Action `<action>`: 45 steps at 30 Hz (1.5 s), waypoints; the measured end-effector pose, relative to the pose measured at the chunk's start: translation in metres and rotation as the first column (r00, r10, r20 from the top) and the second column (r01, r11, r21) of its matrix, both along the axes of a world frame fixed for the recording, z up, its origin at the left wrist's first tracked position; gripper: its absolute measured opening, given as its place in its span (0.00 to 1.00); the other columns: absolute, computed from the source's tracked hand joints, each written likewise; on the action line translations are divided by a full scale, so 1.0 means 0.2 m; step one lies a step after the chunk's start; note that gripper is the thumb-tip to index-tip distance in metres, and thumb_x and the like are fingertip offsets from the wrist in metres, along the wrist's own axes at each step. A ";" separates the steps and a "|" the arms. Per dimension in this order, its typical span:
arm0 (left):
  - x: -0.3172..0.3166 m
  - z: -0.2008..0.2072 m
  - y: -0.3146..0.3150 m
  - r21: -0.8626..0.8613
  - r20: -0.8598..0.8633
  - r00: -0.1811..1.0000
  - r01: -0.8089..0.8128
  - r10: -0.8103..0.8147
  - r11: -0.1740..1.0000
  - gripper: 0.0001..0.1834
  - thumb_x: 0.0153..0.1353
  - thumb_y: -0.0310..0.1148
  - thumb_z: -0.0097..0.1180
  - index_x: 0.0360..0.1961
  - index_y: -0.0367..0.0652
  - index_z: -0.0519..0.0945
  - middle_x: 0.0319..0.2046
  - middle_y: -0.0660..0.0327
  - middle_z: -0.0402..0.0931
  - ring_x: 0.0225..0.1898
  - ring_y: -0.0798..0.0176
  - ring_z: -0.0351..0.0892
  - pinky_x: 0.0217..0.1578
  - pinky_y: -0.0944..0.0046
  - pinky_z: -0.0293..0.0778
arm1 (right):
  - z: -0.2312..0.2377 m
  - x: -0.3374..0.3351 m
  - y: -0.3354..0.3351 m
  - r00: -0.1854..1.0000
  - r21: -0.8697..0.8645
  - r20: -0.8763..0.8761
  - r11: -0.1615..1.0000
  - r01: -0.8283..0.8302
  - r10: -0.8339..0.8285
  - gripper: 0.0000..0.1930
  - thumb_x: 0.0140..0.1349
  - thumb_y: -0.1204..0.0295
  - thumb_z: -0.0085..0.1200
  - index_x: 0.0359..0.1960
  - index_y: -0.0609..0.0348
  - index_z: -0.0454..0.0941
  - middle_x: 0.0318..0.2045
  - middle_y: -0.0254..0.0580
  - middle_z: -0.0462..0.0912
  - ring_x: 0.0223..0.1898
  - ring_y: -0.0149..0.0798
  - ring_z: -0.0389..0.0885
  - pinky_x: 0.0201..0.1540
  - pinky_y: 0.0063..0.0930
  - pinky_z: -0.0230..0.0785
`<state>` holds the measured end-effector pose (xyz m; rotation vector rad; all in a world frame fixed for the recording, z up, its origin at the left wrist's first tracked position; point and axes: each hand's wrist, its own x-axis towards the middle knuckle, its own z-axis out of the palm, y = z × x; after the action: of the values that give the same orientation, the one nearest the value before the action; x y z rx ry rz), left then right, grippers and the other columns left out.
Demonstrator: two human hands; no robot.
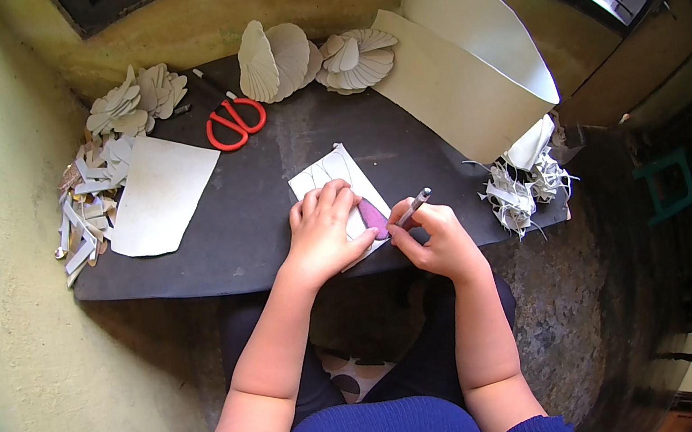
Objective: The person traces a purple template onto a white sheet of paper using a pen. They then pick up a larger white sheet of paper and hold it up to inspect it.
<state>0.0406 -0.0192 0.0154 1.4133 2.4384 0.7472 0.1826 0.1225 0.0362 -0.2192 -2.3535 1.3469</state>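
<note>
My left hand [329, 223] lies flat on a small white sheet [366, 181] near the table's front edge. Its thumb and fingers rest against a purple, petal-shaped piece [373, 219] that lies on the sheet. Curved outlines are drawn on the sheet's far part. A pen [417, 201] is gripped in my right hand [440, 240], its lower end by the right edge of the purple piece. The fingers hide the pen's tip.
Red-handled scissors [237, 124] lie behind a larger white sheet [164, 194] on the dark table [278, 191]. Pale petal-shaped pieces [356, 59] are stacked along the back. Cut strips [84, 209] sit at left, stringy scraps [518, 196] at right. A big curled sheet [471, 85] stands back right.
</note>
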 end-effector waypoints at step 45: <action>-0.01 -0.01 0.00 0.012 0.000 1.000 -0.002 0.002 1.000 0.31 0.50 0.51 0.65 0.52 0.48 0.76 0.60 0.60 0.66 0.64 0.53 0.61 0.64 0.49 0.53 | 0.01 -0.02 -0.03 0.996 0.107 -0.049 0.992 -0.072 0.078 0.06 0.54 0.82 0.59 0.32 0.63 0.76 0.29 0.47 0.82 0.31 0.45 0.85 0.35 0.31 0.77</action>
<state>0.0394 -0.0188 0.0130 1.4152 2.4391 0.7634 0.1793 0.1163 0.0389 -0.0634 -2.4020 1.2417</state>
